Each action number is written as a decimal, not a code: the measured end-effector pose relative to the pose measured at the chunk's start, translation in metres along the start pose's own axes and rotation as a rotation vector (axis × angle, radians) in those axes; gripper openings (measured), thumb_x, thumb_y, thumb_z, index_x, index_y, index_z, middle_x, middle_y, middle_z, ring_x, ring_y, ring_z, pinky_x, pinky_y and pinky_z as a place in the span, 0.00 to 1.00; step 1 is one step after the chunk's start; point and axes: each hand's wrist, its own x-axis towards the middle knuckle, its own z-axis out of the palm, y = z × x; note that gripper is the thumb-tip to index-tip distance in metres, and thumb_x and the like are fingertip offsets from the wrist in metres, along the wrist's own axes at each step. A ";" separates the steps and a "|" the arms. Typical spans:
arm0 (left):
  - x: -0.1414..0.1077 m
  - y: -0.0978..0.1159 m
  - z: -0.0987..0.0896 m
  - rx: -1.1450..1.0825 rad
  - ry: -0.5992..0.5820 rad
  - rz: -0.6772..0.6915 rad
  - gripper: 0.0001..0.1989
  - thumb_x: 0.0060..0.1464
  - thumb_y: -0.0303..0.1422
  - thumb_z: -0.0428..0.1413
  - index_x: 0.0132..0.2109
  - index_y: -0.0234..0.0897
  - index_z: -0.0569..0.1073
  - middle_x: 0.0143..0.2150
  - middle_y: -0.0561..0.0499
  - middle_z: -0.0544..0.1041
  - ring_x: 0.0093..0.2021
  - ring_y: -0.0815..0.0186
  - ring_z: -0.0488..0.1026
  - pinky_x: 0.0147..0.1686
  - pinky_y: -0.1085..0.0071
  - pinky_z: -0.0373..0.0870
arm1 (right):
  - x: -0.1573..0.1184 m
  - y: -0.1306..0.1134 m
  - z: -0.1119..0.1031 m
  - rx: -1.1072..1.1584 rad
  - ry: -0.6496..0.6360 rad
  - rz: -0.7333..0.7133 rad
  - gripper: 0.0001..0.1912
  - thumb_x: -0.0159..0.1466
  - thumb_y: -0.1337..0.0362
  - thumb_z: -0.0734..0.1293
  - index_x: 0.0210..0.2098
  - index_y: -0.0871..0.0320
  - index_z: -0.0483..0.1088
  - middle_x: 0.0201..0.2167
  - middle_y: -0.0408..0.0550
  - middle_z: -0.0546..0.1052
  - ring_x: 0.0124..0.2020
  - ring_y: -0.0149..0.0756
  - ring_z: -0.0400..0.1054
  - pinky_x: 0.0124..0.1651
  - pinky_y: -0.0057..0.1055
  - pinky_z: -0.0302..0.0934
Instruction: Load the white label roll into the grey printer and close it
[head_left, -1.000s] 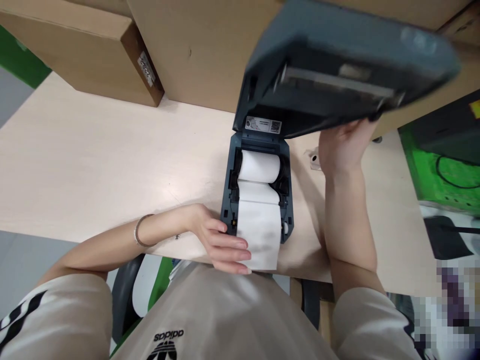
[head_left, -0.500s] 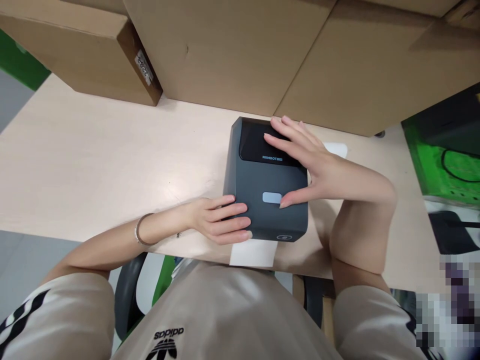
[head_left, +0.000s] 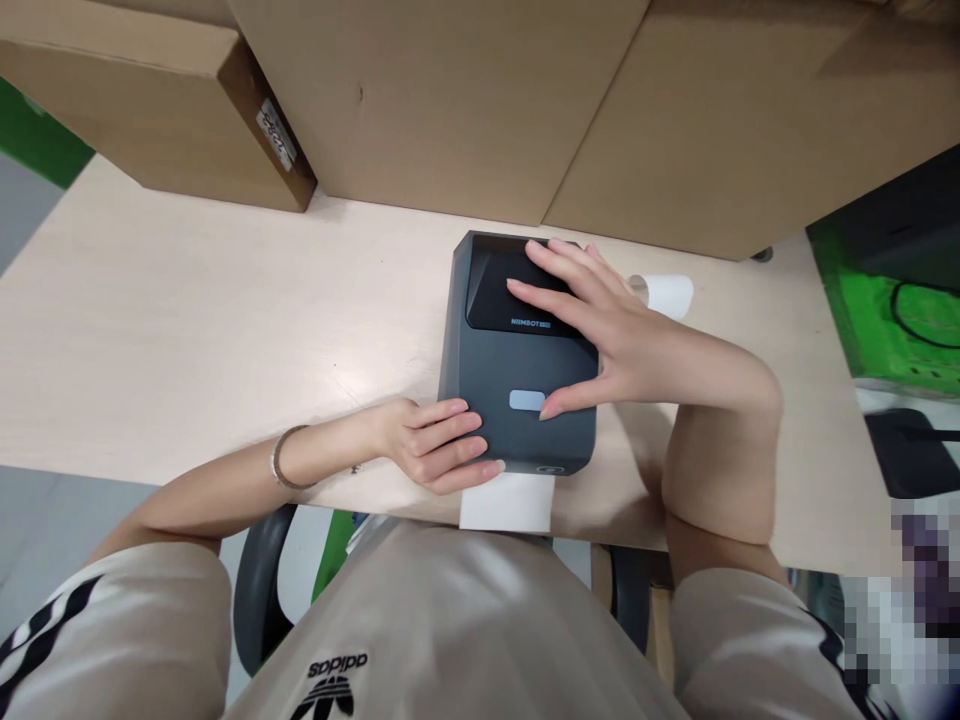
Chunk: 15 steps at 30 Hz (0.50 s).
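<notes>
A dark grey label printer with a black window and a light blue button stands on the table near its front edge. My left hand lies against its lower left corner, fingers over the top face, thumb hidden. Spread across the right side is my right hand, its fingertips on the black window and its thumb just right of the blue button. White paper sticks out from under the printer's near edge. Behind my right wrist, another curled white strip shows.
Large cardboard boxes line the back of the pale table, with a smaller box at the back left. A green surface with a black cable lies to the right. Chair armrests flank my body.
The printer has shifted slightly left with both hands on it. More of the white strip behind my right wrist now shows.
</notes>
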 end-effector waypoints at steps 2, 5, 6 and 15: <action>0.005 0.000 -0.001 0.029 0.041 0.008 0.19 0.55 0.32 0.65 0.50 0.62 0.76 0.50 0.65 0.80 0.53 0.68 0.78 0.65 0.69 0.76 | 0.000 0.001 0.000 0.017 0.014 -0.012 0.57 0.61 0.32 0.69 0.78 0.50 0.46 0.79 0.50 0.38 0.80 0.54 0.31 0.79 0.63 0.33; 0.015 -0.001 -0.004 0.185 0.114 0.074 0.11 0.55 0.35 0.66 0.44 0.56 0.78 0.47 0.62 0.80 0.54 0.66 0.76 0.68 0.67 0.72 | 0.000 0.002 -0.001 0.037 0.040 -0.031 0.56 0.61 0.33 0.70 0.78 0.51 0.47 0.79 0.51 0.39 0.80 0.55 0.32 0.79 0.62 0.33; 0.017 -0.001 -0.004 0.211 0.120 0.082 0.10 0.55 0.36 0.66 0.43 0.55 0.77 0.46 0.61 0.80 0.54 0.66 0.76 0.68 0.66 0.72 | 0.000 0.002 -0.001 0.038 0.042 -0.033 0.56 0.61 0.34 0.70 0.78 0.51 0.47 0.79 0.51 0.39 0.80 0.55 0.33 0.79 0.63 0.33; 0.018 -0.006 -0.006 0.046 0.081 0.061 0.11 0.58 0.43 0.62 0.48 0.58 0.75 0.51 0.64 0.79 0.58 0.69 0.76 0.71 0.69 0.68 | -0.021 -0.040 0.002 -0.026 0.006 -0.053 0.61 0.55 0.36 0.76 0.77 0.56 0.51 0.79 0.57 0.40 0.79 0.60 0.36 0.77 0.66 0.39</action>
